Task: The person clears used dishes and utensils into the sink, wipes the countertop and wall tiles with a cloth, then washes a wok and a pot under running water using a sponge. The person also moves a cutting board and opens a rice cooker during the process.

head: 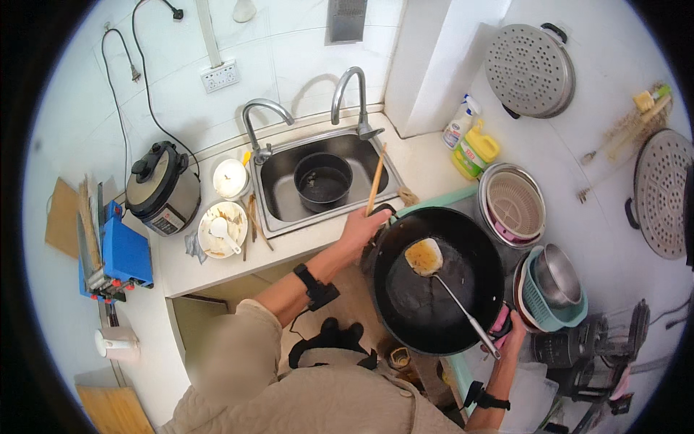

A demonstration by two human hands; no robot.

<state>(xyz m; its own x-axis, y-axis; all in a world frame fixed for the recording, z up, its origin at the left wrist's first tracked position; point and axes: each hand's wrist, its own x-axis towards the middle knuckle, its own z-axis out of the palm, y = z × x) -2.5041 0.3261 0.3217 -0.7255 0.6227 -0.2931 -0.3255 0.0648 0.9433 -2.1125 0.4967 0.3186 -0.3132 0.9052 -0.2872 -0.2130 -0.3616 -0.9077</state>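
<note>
A large black wok (pixel 390 293) with two side handles is held up between my hands, in front of the counter. My left hand (pixel 362 232) grips its far-left handle, with a pair of wooden chopsticks (pixel 376 182) upright by the thumb. At the near-right handle, my right hand (pixel 508 339) holds on, with a pink cloth (pixel 499 321) at the grip. Inside the wok lies a metal-handled turner (pixel 461 306), its pale blade stained with brown food residue. The handle end rests over the rim near my right hand. Part of each hand's grip is hidden.
A steel sink (pixel 275 184) beyond the wok contains a dark pot (pixel 323 184) with liquid. Left of it stand a soiled plate (pixel 209 238), a white bowl (pixel 230 179) and an electric pressure cooker (pixel 165 190). Stacked basins and colanders (pixel 561 317) crowd the right side, below cleaner bottles (pixel 474 152).
</note>
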